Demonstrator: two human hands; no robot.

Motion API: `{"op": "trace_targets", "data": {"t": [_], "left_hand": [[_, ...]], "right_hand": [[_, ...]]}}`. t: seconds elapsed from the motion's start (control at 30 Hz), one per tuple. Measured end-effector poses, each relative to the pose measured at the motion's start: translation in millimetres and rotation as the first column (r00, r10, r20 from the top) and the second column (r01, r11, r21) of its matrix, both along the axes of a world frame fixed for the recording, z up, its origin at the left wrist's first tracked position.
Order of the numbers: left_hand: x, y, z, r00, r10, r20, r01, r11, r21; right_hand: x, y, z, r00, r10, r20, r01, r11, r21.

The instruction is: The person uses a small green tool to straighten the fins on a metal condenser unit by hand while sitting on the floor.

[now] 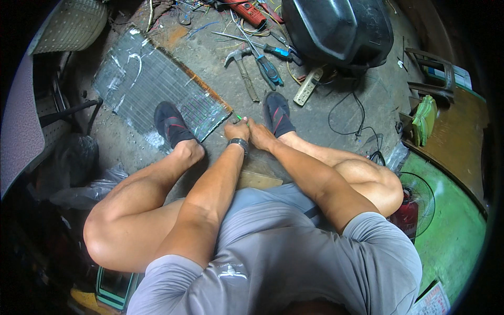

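My left hand (233,129), with a dark watch at the wrist, is closed on a small green item (239,118) beside the corner of a flat finned panel (152,84). My right hand (259,134) is closed against it from the right, its fingertips at the same green item, whose exact kind is too small to make out. The panel lies on the floor, grey with white smears and a rusty orange long edge. My left shoe (168,121) rests on or against its near edge; my right shoe (275,109) stands to the right of my hands.
Beyond them lie a hammer (243,76), screwdrivers (268,71), a red tool (247,13), wires, a power strip (307,89) and a black case (336,29). At right are yellow-green cloths (422,121) and a fan (428,205); at left, plastic bags (89,189).
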State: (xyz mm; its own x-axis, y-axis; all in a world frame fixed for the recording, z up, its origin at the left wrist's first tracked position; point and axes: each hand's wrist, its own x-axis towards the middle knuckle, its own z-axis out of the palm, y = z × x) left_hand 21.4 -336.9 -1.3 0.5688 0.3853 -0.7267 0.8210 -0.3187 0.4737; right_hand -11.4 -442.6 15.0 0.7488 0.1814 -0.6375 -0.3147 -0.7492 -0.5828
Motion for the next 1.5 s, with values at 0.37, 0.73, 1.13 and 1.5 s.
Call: {"op": "trace_targets", "data": {"t": [0.37, 0.73, 1.13, 1.5], "left_hand": [[16.6, 1.9, 36.2, 0.982, -0.178, 0.067, 0.188, 0.965, -0.184], [319.3, 161.7, 167.8, 0.304, -0.949, 0.085, 0.927, 0.315, 0.202], [344.8, 237.9, 22.7, 0.852, 0.074, 0.518, 0.149, 0.914, -0.377], [469.1, 279.8, -12.2, 0.840, 0.051, 0.540, 0.095, 0.966, -0.239]], "right_hand": [[-5.0, -5.2, 29.4, 0.995, -0.094, -0.036, 0.088, 0.987, -0.133], [223.8, 119.5, 117.5, 0.900, -0.179, 0.397, 0.138, 0.982, 0.131], [375.1, 211.8, 27.9, 0.958, -0.050, 0.283, 0.025, 0.996, 0.091], [494.5, 268.8, -2.4, 0.938, -0.106, 0.330, 0.072, 0.991, 0.116]]}}
